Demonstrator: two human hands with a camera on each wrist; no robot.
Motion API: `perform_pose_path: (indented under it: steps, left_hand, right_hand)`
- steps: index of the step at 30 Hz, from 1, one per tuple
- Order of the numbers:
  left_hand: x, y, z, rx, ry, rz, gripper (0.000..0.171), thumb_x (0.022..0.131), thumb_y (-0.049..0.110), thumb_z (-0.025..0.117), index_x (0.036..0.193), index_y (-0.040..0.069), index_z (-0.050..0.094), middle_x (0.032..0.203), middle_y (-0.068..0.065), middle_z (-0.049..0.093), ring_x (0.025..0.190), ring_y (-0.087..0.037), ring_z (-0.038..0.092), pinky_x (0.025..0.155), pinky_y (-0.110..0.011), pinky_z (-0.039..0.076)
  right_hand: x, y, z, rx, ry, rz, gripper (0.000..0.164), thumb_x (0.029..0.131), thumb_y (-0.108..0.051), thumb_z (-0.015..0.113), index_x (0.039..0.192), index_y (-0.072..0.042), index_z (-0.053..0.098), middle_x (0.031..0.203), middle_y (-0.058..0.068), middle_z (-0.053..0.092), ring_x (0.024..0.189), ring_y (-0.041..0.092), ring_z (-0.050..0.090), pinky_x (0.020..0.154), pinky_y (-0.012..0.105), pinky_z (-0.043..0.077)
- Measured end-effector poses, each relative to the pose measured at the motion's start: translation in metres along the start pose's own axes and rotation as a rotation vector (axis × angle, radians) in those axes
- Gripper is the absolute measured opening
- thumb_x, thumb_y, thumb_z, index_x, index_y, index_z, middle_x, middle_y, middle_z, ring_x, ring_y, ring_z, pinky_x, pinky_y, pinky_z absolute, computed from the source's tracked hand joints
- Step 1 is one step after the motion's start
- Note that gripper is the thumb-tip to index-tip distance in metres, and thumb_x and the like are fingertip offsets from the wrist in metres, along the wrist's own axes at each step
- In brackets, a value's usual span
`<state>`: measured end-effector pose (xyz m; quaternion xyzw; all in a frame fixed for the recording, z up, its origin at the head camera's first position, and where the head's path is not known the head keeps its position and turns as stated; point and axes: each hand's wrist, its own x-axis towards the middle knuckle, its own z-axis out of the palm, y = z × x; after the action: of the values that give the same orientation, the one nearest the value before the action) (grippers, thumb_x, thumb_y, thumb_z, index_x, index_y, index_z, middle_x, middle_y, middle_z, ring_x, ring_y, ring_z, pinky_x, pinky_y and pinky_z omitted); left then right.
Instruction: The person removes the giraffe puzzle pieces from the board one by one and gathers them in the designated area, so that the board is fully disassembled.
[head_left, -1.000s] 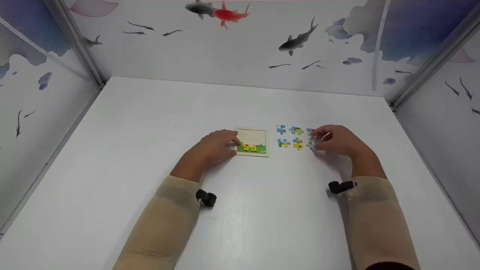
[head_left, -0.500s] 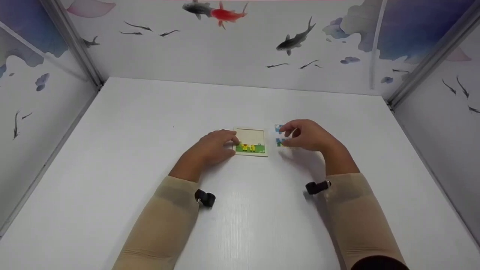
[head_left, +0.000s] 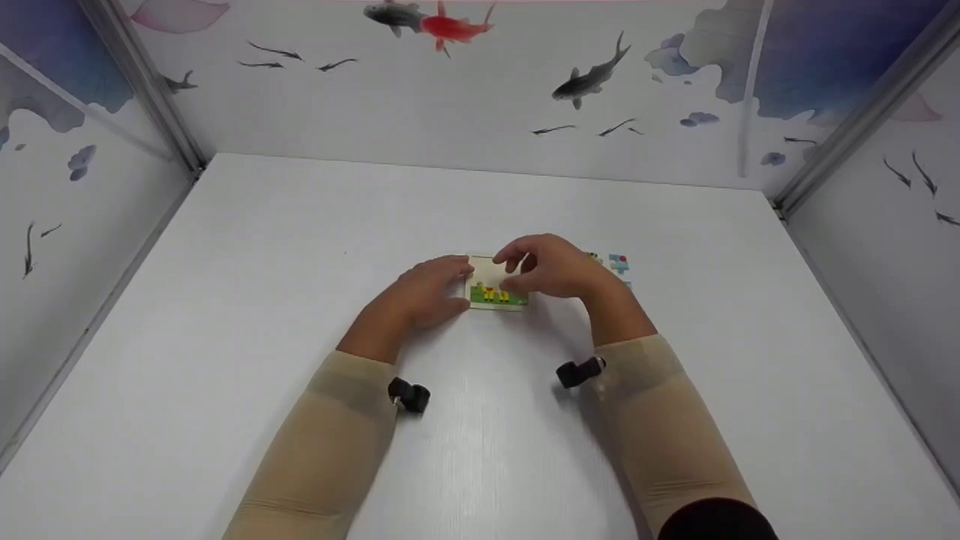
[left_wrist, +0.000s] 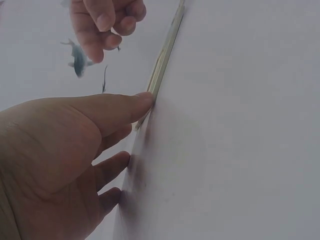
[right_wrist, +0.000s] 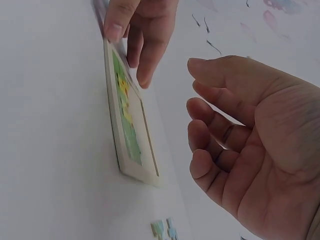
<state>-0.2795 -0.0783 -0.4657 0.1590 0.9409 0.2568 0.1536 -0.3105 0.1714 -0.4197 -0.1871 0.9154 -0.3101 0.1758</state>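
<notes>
A small wooden jigsaw tray (head_left: 484,265) lies on the white table. A green strip of picture with yellow figures (right_wrist: 125,110) fills its lower part, and bare wood shows above. My left hand (head_left: 426,292) grips the tray's left side, thumb at the near corner and forefinger farther up the edge. Above the tray's right half hovers my right hand (head_left: 553,266), its fingers loosely curled; in the right wrist view nothing shows between thumb and fingers. Loose jigsaw pieces (head_left: 619,262) lie right of the tray, partly hidden behind the right hand and wrist.
White panels (head_left: 480,97) printed with fish and lotus shapes enclose the table at the back and both sides. Each sleeve carries a black wrist camera, one on the left (head_left: 409,395) and one on the right (head_left: 580,371).
From the rightmost loose pieces, my right hand has moved left across the others to above the tray. The left hand has stayed at the tray's left edge.
</notes>
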Motion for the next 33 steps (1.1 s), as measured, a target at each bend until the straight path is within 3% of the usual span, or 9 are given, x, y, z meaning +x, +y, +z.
perform_pose_path:
  steps: [5,12,22,33]
  left_hand:
    - [0.001,-0.003,0.000,0.017,0.004,0.028,0.063,0.106,0.035,0.064,0.164,0.021,0.044,0.177,0.004,0.033,0.166,-0.026,0.027,0.136,-0.051,0.024]
    - [0.002,-0.003,-0.001,0.025,-0.002,0.047,0.059,0.106,0.033,0.063,0.162,0.018,0.048,0.176,0.004,0.035,0.165,-0.025,0.030,0.136,-0.050,0.026]
    - [-0.001,-0.002,0.000,0.022,0.008,0.045,0.061,0.106,0.033,0.063,0.163,0.020,0.047,0.176,0.006,0.036,0.166,-0.024,0.029,0.136,-0.049,0.026]
    - [-0.001,-0.003,0.001,0.024,0.028,0.048,0.061,0.106,0.034,0.063,0.163,0.021,0.047,0.175,0.006,0.037,0.165,-0.024,0.030,0.136,-0.048,0.026]
  right_hand:
    - [0.008,-0.007,0.013,0.000,-0.016,-0.004,0.036,0.094,-0.028,0.081,0.129,-0.022,0.076,0.117,0.000,0.071,0.106,0.024,0.065,0.087,0.037,0.058]
    - [0.014,0.001,0.026,-0.008,-0.037,0.042,0.033,0.096,-0.025,0.079,0.129,-0.025,0.076,0.121,-0.002,0.072,0.111,0.022,0.065,0.090,0.038,0.058]
    - [0.018,0.003,0.036,0.012,-0.070,0.046,0.041,0.097,-0.021,0.076,0.137,-0.020,0.072,0.122,0.002,0.071,0.114,0.024,0.063,0.104,0.042,0.057]
    - [0.020,0.001,0.039,-0.050,-0.094,0.042,0.044,0.098,-0.013,0.072,0.141,-0.020,0.072,0.128,0.001,0.070,0.117,0.024,0.064,0.110,0.043,0.057]
